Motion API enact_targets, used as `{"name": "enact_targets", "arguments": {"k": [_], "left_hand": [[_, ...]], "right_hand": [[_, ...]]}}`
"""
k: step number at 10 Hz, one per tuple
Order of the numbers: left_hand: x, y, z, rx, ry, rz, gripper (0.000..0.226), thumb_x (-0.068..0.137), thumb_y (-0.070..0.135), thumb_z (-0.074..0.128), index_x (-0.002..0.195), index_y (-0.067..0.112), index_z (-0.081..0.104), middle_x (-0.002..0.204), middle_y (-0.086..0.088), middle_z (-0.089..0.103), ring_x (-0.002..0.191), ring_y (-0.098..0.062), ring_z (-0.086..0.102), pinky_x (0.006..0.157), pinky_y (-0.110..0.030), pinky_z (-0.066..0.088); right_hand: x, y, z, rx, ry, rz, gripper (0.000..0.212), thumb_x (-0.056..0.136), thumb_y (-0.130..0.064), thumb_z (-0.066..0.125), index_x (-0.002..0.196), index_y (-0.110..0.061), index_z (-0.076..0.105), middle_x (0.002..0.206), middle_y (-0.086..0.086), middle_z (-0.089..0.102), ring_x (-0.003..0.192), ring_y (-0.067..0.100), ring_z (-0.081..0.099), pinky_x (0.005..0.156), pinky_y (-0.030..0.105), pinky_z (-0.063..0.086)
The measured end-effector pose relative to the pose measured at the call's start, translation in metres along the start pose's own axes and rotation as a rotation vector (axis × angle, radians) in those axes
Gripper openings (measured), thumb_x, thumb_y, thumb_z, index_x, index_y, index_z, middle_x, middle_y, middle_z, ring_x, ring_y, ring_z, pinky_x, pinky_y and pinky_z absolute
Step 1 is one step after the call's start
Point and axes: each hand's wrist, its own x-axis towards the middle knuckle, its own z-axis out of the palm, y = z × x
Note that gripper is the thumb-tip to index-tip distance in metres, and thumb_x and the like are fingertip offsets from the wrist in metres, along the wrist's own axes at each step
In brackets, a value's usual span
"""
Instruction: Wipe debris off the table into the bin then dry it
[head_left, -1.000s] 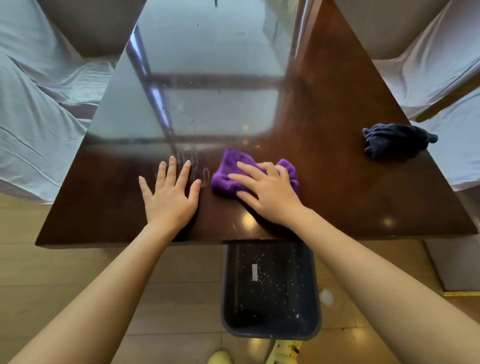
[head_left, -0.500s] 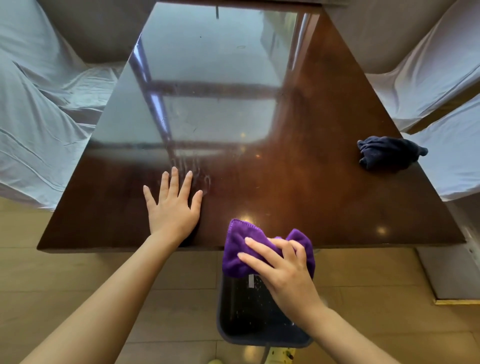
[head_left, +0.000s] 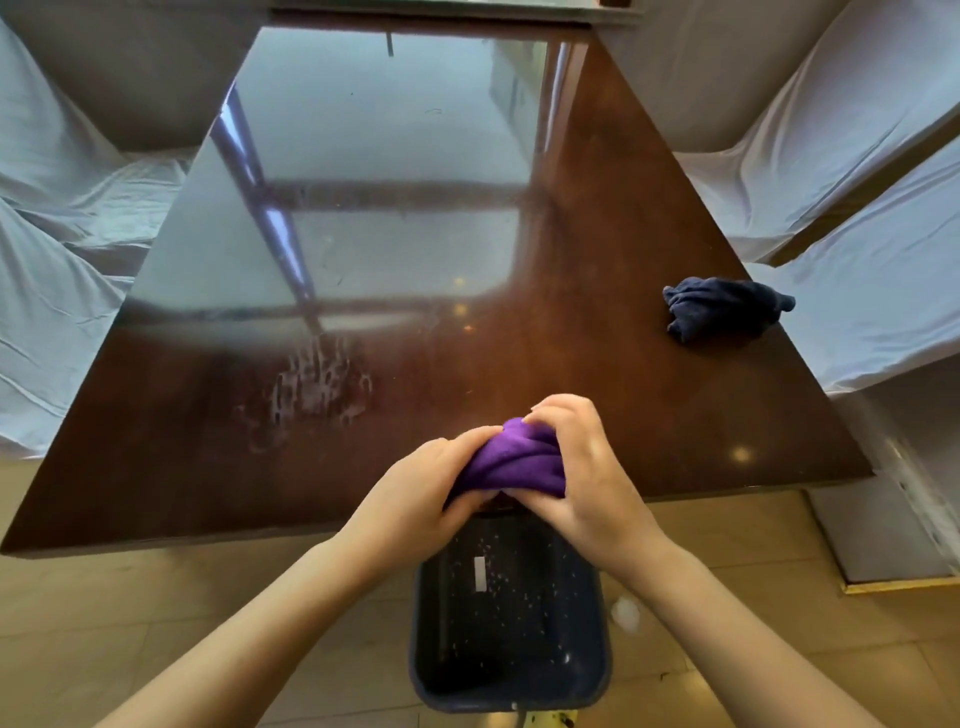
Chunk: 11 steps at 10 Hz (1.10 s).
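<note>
Both hands hold a bunched purple cloth (head_left: 514, 460) at the near edge of the glossy dark wooden table (head_left: 597, 270). My left hand (head_left: 421, 493) grips its left end and my right hand (head_left: 582, 467) grips its right end, just above a dark bin (head_left: 592, 649) on the floor. Small pale crumbs speckle the inside of the bin. A wet smear (head_left: 317, 384) marks the table left of my hands. A dark navy cloth (head_left: 722, 306) lies crumpled near the right edge.
White-draped seats (head_left: 62, 270) flank the table on the left, and more white-draped seats (head_left: 852, 171) on the right. The floor is pale tile (head_left: 156, 613). A small white blob (head_left: 626, 613) lies on the floor right of the bin.
My right hand drew the purple cloth off the table edge over the bin. My left hand left the table, exposing a wet smear, and joined the right on the now-bunched cloth.
</note>
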Motion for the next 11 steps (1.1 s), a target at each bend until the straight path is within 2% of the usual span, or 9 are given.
{"name": "enact_targets", "arguments": {"k": [1, 2, 3, 5, 6, 7, 9, 10, 11], "left_hand": [[0.014, 0.003, 0.000, 0.066, 0.049, -0.001, 0.035, 0.083, 0.016, 0.057, 0.118, 0.017, 0.054, 0.105, -0.003, 0.067, 0.094, -0.020, 0.059, 0.079, -0.028, 0.045], [0.024, 0.011, 0.006, 0.063, 0.047, -0.033, 0.031, 0.083, 0.013, 0.056, 0.114, 0.018, 0.056, 0.102, 0.000, 0.066, 0.091, -0.015, 0.059, 0.076, -0.017, 0.038], [0.034, 0.023, 0.013, 0.010, 0.041, -0.068, 0.025, 0.084, 0.016, 0.056, 0.108, 0.023, 0.057, 0.098, 0.005, 0.066, 0.086, -0.008, 0.057, 0.069, -0.008, 0.036], [0.076, 0.059, 0.041, -0.012, 0.016, -0.093, 0.020, 0.084, 0.029, 0.053, 0.105, 0.027, 0.055, 0.095, 0.011, 0.059, 0.091, -0.011, 0.054, 0.071, -0.017, 0.034], [0.117, 0.083, 0.058, 0.027, -0.016, -0.070, 0.024, 0.086, 0.027, 0.050, 0.109, 0.024, 0.054, 0.107, 0.006, 0.060, 0.100, -0.013, 0.049, 0.082, -0.023, 0.040], [0.164, 0.110, 0.072, 0.176, -0.036, -0.028, 0.025, 0.086, 0.025, 0.048, 0.109, 0.019, 0.054, 0.109, 0.000, 0.059, 0.101, -0.019, 0.048, 0.084, -0.031, 0.039], [0.218, 0.146, 0.108, 0.422, -0.184, -0.080, 0.025, 0.079, 0.024, 0.054, 0.103, 0.018, 0.056, 0.105, -0.002, 0.059, 0.098, -0.021, 0.050, 0.082, -0.030, 0.040], [0.222, 0.157, 0.117, 0.524, -0.291, -0.076, 0.040, 0.037, 0.045, 0.079, 0.070, 0.025, 0.066, 0.072, 0.008, 0.064, 0.069, -0.010, 0.060, 0.057, -0.016, 0.046], [0.226, 0.150, 0.116, 0.419, -0.350, -0.146, 0.057, 0.053, 0.059, 0.070, 0.101, 0.027, 0.063, 0.099, -0.002, 0.061, 0.096, -0.018, 0.057, 0.078, -0.025, 0.046]], "right_hand": [[0.008, 0.011, -0.012, -0.076, -0.128, 0.051, 0.058, 0.071, -0.033, 0.076, 0.117, -0.028, 0.042, 0.116, -0.009, 0.044, 0.104, 0.006, 0.044, 0.089, 0.021, 0.046], [0.006, 0.023, -0.025, -0.118, -0.275, 0.151, 0.067, 0.070, -0.036, 0.072, 0.126, -0.037, 0.036, 0.123, -0.012, 0.050, 0.109, 0.010, 0.045, 0.096, 0.036, 0.045], [0.003, 0.032, -0.045, -0.108, -0.280, 0.177, 0.064, 0.072, -0.032, 0.069, 0.127, -0.039, 0.038, 0.122, -0.012, 0.054, 0.110, 0.010, 0.048, 0.096, 0.035, 0.044], [0.001, 0.056, -0.111, -0.150, -0.185, 0.247, 0.035, 0.074, -0.033, 0.072, 0.103, -0.033, 0.052, 0.100, -0.011, 0.056, 0.087, 0.005, 0.057, 0.074, 0.027, 0.054], [0.005, 0.081, -0.145, -0.291, -0.154, 0.277, 0.035, 0.073, -0.038, 0.073, 0.100, -0.031, 0.052, 0.100, -0.009, 0.058, 0.086, 0.006, 0.055, 0.075, 0.024, 0.052], [0.016, 0.113, -0.180, -0.492, -0.141, 0.276, 0.043, 0.071, -0.042, 0.074, 0.104, -0.033, 0.048, 0.104, -0.011, 0.056, 0.094, 0.007, 0.049, 0.092, 0.028, 0.038], [0.032, 0.166, -0.222, -0.653, -0.280, 0.360, 0.058, 0.065, -0.048, 0.073, 0.110, -0.030, 0.042, 0.115, -0.006, 0.046, 0.107, 0.017, 0.040, 0.098, 0.033, 0.026], [0.030, 0.182, -0.229, -0.524, -0.463, 0.431, 0.076, 0.059, -0.058, 0.073, 0.120, -0.030, 0.038, 0.123, -0.003, 0.041, 0.116, 0.020, 0.036, 0.104, 0.036, 0.024], [0.037, 0.172, -0.253, -0.387, -0.565, 0.421, 0.091, 0.056, -0.067, 0.071, 0.131, -0.033, 0.032, 0.133, -0.005, 0.035, 0.125, 0.019, 0.030, 0.110, 0.038, 0.022]]}}
